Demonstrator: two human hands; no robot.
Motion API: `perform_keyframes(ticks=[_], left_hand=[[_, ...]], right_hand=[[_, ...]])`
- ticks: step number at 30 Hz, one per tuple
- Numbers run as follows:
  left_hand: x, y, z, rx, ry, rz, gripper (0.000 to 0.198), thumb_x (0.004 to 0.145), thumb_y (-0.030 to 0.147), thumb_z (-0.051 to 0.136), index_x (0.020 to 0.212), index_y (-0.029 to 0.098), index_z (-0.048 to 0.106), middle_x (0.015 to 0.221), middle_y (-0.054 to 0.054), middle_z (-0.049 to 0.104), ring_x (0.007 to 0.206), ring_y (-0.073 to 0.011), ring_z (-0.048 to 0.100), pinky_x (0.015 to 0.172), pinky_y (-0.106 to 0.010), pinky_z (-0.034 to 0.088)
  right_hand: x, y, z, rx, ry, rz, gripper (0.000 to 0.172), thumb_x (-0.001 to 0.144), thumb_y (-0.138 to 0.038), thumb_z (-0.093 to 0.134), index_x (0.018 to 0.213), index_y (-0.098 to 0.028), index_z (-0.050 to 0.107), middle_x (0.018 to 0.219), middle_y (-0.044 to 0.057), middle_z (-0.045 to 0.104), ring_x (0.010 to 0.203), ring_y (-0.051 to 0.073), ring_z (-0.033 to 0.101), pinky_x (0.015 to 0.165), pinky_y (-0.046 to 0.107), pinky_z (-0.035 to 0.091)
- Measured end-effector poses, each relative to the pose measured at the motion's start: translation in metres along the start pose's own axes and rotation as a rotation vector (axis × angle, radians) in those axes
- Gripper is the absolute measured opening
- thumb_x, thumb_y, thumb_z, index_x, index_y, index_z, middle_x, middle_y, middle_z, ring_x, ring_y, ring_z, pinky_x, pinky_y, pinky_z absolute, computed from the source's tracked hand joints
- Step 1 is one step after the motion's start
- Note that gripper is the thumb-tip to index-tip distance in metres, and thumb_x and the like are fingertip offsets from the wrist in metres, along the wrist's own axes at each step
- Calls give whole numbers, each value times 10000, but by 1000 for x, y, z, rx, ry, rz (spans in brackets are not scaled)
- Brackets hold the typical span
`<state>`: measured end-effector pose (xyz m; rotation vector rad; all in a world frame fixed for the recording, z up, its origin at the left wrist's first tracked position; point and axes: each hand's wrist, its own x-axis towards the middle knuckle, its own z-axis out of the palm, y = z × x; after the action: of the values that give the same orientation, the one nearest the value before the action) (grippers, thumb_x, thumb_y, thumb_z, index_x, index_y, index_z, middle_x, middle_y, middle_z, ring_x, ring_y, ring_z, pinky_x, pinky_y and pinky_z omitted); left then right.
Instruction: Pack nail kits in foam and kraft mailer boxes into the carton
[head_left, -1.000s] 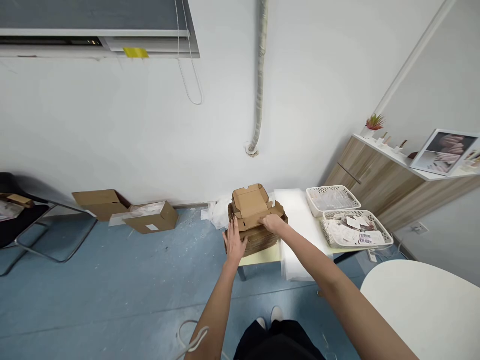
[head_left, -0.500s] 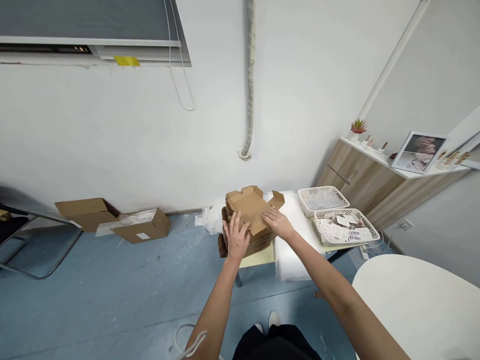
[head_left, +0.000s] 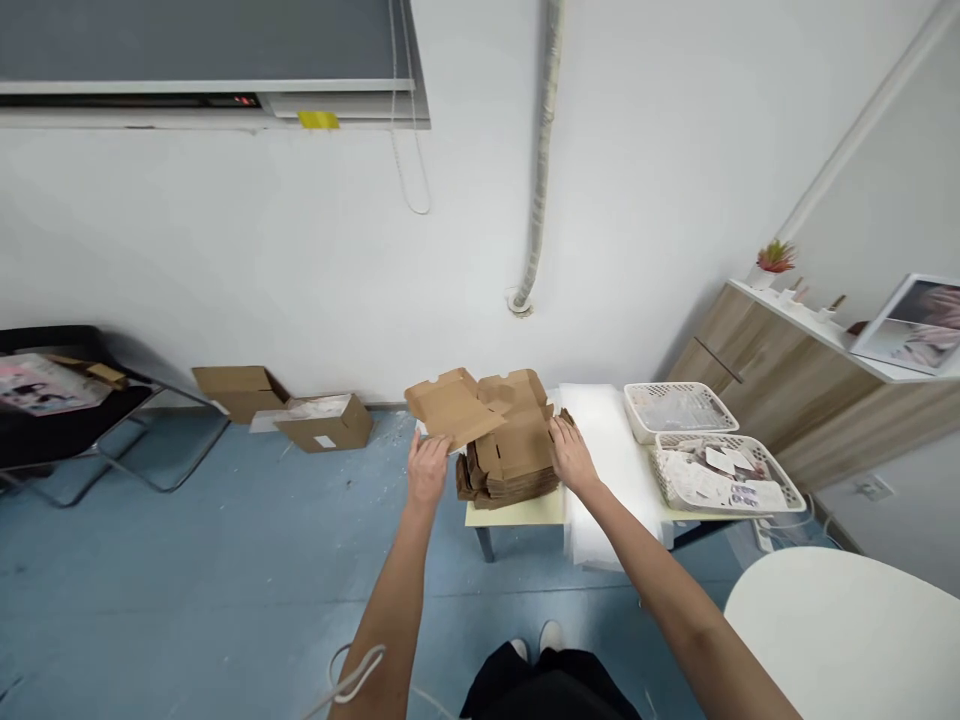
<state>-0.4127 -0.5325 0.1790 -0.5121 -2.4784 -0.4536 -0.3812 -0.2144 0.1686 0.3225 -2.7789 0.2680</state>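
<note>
Now the left fingers [head_left: 431, 445] hold an unfolded cardboard box [head_left: 452, 408].

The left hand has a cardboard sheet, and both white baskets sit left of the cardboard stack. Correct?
Wrong side: in the head view, both white baskets sit right of the cardboard stack. The left hand does have a cardboard sheet.

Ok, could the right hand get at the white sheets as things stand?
Likely yes: the right hand is at the right edge of the cardboard stack, beside the white sheets, with nothing visible in between.
</note>
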Motion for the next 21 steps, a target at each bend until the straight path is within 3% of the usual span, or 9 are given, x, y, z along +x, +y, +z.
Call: perform_keyframes(ticks=[3,6,9,12,14,17,21], left_hand=[[-25,-34,-17,68,4,-100,393,914,157,324,1088,239,666,995,-63,728,950,-207,667,1189,-494,242],[-59,-50,-29,127,-19,-231,399,944,190,299,1082,250,668,974,-66,734,961,-207,671,1190,-509,215],[-91,-51,-34,201,-69,-370,376,954,312,368,1240,233,599,1225,-123,664,1216,-290,561,1161,-629,139],[-110,-44,-31,206,-147,-448,579,902,471,486,1417,212,438,1464,-160,461,1404,-376,324,1108,-702,162],[-112,-38,-25,126,-202,-425,539,917,461,462,1395,212,467,1449,-147,483,1391,-341,362,1120,-634,247],[-96,-23,-10,-42,-220,-328,382,959,363,381,1250,235,594,1299,-98,616,1237,-244,546,1091,-470,399],[-56,11,18,-182,-195,-201,341,952,333,410,1209,230,608,1251,-89,628,1172,-226,585,1013,-413,487]], right_hand=[[11,-20,13,91,-73,-181,477,889,-96,368,1351,-86,484,1385,180,516,1327,272,411,1128,487,322],[25,-59,24,195,-134,-320,386,927,-151,374,1268,-137,555,1290,149,584,1219,252,502,1058,445,409],[38,-101,31,272,-169,-389,354,951,-190,379,1258,-164,554,1258,127,600,1188,235,519,1019,411,439],[46,-120,31,293,-176,-366,347,956,-194,384,1263,-171,544,1294,122,580,1213,230,503,1024,394,425],[49,-114,28,265,-205,-319,346,956,-196,391,1268,-171,539,1302,125,575,1213,224,505,1026,381,416],[49,-81,25,220,-304,-228,365,951,-255,447,1295,-164,530,1296,137,583,1216,232,517,1024,377,410],[42,-26,23,229,-490,-129,608,834,-408,655,1362,-145,504,1392,171,527,1297,283,477,1071,404,370]])
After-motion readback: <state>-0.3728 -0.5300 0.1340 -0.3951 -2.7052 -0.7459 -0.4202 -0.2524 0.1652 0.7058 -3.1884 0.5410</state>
